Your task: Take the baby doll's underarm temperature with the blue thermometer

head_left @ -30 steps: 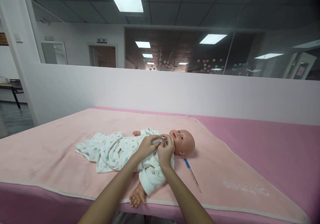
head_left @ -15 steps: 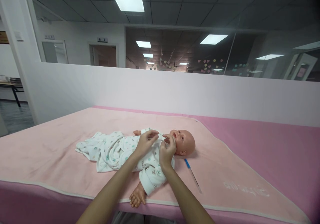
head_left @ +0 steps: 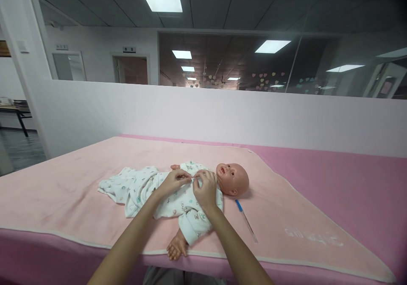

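A baby doll (head_left: 233, 178) lies on its back on a pale pink blanket (head_left: 79, 192), head to the right, dressed in a white printed romper (head_left: 143, 187). My left hand (head_left: 173, 181) and my right hand (head_left: 205, 188) meet over the doll's chest, each pinching the front of the romper. The fingers of both are closed on the fabric. One bare doll hand (head_left: 177, 247) sticks out of a sleeve near the bed's front edge. The other doll hand (head_left: 174, 167) shows on the far side.
A thin thermometer with a blue end (head_left: 245, 219) lies on the blanket just right of the doll. The blanket covers a darker pink mattress (head_left: 349, 183). A low white partition wall (head_left: 222, 115) runs behind the bed, with glass above it.
Both hands have shifted left, from the doll's neck down to its chest. The left hand, lifted half a second ago, now pinches the romper again.
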